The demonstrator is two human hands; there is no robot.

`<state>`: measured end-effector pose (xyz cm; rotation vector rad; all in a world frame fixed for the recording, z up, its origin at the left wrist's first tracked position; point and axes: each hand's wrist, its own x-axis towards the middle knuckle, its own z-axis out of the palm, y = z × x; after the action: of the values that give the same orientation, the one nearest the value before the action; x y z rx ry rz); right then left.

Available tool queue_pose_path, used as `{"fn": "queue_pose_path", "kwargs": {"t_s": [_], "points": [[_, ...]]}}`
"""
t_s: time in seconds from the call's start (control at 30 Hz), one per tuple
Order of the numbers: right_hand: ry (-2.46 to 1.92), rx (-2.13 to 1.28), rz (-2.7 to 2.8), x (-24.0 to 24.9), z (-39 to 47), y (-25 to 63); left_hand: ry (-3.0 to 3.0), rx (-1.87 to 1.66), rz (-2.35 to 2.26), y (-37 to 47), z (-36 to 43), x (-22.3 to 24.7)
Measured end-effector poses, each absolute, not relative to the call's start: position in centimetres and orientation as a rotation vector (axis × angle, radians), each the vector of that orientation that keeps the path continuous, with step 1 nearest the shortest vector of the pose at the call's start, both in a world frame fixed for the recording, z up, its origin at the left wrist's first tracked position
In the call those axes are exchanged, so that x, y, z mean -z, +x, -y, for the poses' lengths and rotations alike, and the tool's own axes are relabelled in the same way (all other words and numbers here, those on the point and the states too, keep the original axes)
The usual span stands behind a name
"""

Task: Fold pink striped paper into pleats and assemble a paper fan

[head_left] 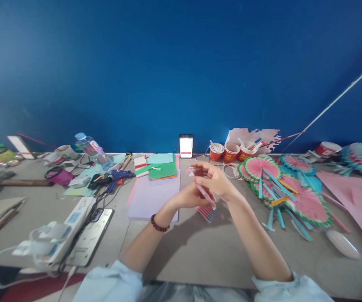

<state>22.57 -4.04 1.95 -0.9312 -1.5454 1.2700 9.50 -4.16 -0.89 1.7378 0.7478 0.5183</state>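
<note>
Both hands are raised over the middle of the table, holding one pink accordion-folded paper (206,213) with bluish edges. My left hand (189,196), a beaded bracelet at its wrist, is closed around the lower part of the folds. The fingers of my right hand (214,179) are bent around the upper end of the strip; their tips are partly hidden. Lower pleats fan out a little below the hands. To the right lie finished-looking pink paper fans (259,168) with green edges and blue strips.
Lilac paper (155,197) and green sheets (165,169) lie left of the hands. A lit phone (186,147) stands against the blue wall. Red paper cups (231,153), a glue gun (118,178), a bottle (93,150), a power strip (74,222) and a white mouse (342,243) surround the workspace.
</note>
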Motion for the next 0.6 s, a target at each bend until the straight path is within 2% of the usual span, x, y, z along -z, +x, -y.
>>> {"fn": "queue_pose_path", "kwargs": {"t_s": [0.2, 0.4, 0.6], "points": [[-0.953, -1.307, 1.453, -1.6, 3.5, 22.9, 1.759, -0.629, -0.754, 9.3, 3.5, 1.4], [-1.007, -1.274, 1.412, -2.0, 3.4, 23.1, 1.720, -0.620, -0.876, 8.2, 3.3, 0.1], [-1.005, -1.334, 1.329, -1.7, 3.0, 23.4, 1.545, -0.899, -0.979, 6.7, 2.4, -0.9]]}}
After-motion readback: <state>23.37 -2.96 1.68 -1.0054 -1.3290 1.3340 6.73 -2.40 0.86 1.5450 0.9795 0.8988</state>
